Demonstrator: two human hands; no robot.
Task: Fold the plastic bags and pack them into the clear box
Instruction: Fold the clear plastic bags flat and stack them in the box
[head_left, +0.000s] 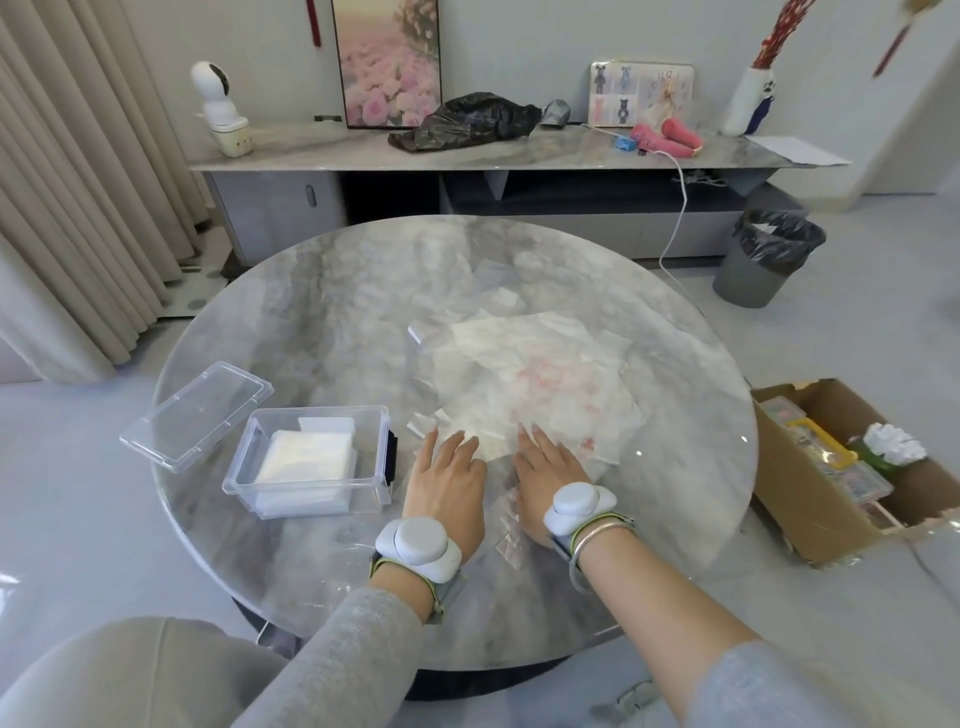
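— Hands first?
— Left hand (447, 480) and right hand (545, 475) lie flat, fingers straight, side by side on the near edge of the plastic bags (519, 379).
— And the box?
— Lid (197, 415) far left, then the clear box (306, 483) holding folded bags (306, 454), just left of the hands.

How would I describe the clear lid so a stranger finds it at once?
Start at the round marble table. At its left edge, left of the clear box, lies the lid. Unlike the box, it is flat, shallow and holds nothing.
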